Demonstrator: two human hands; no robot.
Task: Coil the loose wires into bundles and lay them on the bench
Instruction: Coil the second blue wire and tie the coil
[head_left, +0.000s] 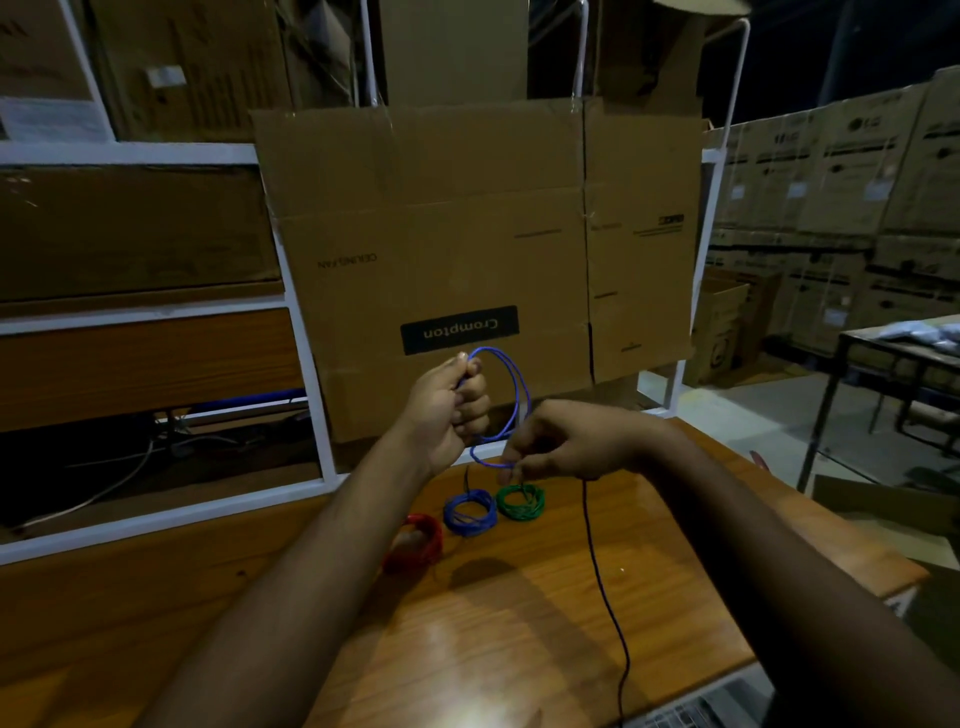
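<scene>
Above glossy wooden bench (519, 623) | left hand (447, 410) grips round blue wire loops (511, 395) | right hand (561, 441) pinches strand

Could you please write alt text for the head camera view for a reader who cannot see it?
A person's left hand grips loops of blue wire while the right hand pinches its trailing end above a wooden bench. Red, blue and green bundles lie there.

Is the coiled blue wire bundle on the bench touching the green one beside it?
Cannot tell. In the head view the blue wire bundle and green wire bundle sit edge to edge; no clear gap or contact shows.
</scene>
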